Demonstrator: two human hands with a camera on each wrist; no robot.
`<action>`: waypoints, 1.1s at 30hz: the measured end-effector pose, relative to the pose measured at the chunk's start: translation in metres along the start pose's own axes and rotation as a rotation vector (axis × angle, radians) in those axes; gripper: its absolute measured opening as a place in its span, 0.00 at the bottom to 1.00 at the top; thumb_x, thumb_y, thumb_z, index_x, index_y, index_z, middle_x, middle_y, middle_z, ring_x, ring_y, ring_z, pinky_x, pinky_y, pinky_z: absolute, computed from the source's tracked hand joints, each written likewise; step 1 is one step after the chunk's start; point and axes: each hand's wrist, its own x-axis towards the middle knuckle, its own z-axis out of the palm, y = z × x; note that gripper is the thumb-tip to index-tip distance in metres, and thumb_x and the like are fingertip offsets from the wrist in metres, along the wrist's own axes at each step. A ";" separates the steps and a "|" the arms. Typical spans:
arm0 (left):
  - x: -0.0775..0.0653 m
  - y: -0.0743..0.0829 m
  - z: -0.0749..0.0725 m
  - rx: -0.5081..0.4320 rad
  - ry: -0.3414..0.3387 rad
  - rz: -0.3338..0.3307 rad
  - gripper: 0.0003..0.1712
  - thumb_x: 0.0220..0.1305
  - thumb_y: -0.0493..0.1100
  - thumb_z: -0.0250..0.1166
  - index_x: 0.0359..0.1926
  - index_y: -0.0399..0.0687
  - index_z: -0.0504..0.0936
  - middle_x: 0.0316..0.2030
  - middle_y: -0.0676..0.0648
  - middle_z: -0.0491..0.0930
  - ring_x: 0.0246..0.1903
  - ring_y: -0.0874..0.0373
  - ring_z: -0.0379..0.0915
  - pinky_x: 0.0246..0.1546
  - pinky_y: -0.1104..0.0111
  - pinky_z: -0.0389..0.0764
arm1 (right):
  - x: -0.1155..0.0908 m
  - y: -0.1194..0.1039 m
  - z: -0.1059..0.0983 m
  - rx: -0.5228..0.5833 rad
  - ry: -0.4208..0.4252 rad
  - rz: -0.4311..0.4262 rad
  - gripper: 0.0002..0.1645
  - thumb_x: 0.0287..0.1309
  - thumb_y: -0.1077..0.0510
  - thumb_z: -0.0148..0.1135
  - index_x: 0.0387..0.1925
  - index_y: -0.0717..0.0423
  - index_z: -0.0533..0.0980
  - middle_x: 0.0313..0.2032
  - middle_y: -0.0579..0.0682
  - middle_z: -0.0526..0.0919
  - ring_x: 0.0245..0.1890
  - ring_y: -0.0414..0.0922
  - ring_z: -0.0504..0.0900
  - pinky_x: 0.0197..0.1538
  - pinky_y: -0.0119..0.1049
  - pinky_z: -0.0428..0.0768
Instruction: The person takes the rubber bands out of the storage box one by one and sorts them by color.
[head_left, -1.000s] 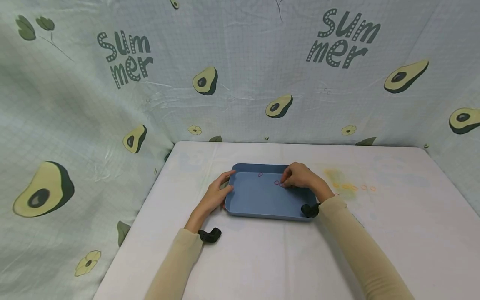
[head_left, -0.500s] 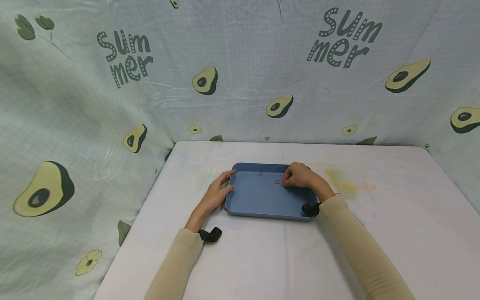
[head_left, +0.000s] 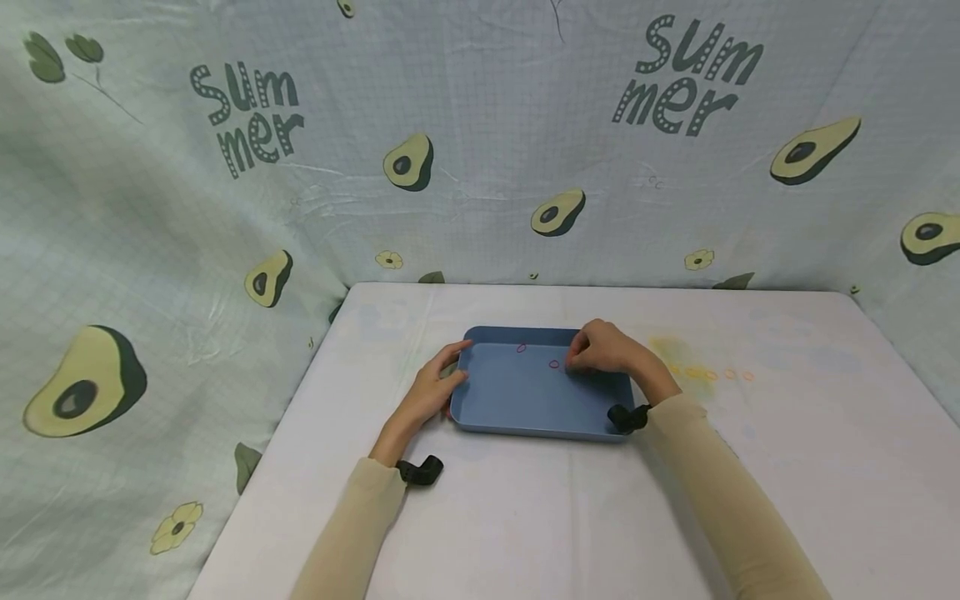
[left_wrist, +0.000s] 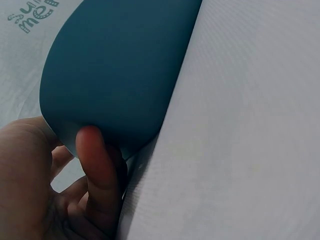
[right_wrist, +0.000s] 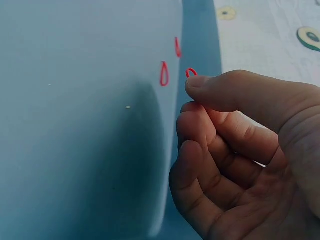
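A blue tray (head_left: 525, 400) lies on the table. My left hand (head_left: 433, 387) holds its left end, and in the left wrist view the thumb (left_wrist: 92, 150) lies against the rim. Over the tray's right part, my right hand (head_left: 606, 348) pinches a small red rubber band (right_wrist: 191, 72) between thumb and fingers; only part of its loop shows. Another red rubber band (head_left: 554, 364) lies in the tray just left of those fingertips. Further left, near the back wall, lies one more red band (head_left: 521, 348).
Several yellow and orange rings (head_left: 730, 375) lie in a row on the white table (head_left: 495, 517), right of the tray. A patterned cloth (head_left: 480, 242) hangs behind and to the sides. Black cameras (head_left: 420, 471) sit on both wrists.
My right hand has risen slightly and shifted right, with the rubber band that showed at its fingertips now pinched. The left hand stays in place on the tray.
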 end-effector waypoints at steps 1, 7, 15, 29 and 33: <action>-0.001 0.003 0.000 -0.003 -0.003 0.000 0.30 0.69 0.44 0.55 0.70 0.64 0.63 0.70 0.48 0.62 0.70 0.52 0.58 0.62 0.49 0.66 | -0.002 -0.001 -0.001 -0.001 0.005 -0.004 0.05 0.53 0.57 0.67 0.27 0.55 0.84 0.25 0.49 0.82 0.25 0.43 0.77 0.31 0.35 0.76; -0.007 0.022 -0.003 0.009 -0.030 -0.016 0.31 0.70 0.41 0.53 0.72 0.58 0.62 0.71 0.40 0.60 0.48 0.42 0.78 0.29 0.55 0.79 | -0.013 -0.004 -0.011 -0.003 0.053 -0.052 0.06 0.53 0.57 0.65 0.29 0.54 0.84 0.27 0.49 0.83 0.28 0.43 0.76 0.33 0.35 0.75; 0.002 -0.002 0.000 0.007 -0.006 0.009 0.29 0.69 0.46 0.55 0.70 0.66 0.64 0.69 0.48 0.63 0.69 0.52 0.59 0.61 0.51 0.67 | -0.034 0.004 -0.024 0.053 0.103 -0.036 0.10 0.56 0.54 0.65 0.34 0.57 0.85 0.32 0.50 0.84 0.30 0.45 0.75 0.34 0.36 0.75; 0.000 -0.006 0.000 0.002 0.004 0.031 0.29 0.68 0.45 0.56 0.69 0.66 0.64 0.69 0.50 0.64 0.70 0.52 0.57 0.65 0.48 0.62 | -0.083 0.036 -0.035 0.161 0.169 0.060 0.16 0.60 0.50 0.64 0.40 0.59 0.82 0.34 0.58 0.84 0.32 0.48 0.78 0.36 0.44 0.77; 0.000 -0.007 0.000 -0.005 -0.001 0.027 0.29 0.69 0.46 0.56 0.69 0.68 0.64 0.70 0.49 0.63 0.70 0.51 0.58 0.64 0.48 0.63 | -0.098 0.050 -0.039 0.167 0.181 0.087 0.19 0.59 0.48 0.64 0.40 0.61 0.82 0.33 0.57 0.83 0.30 0.49 0.78 0.35 0.41 0.77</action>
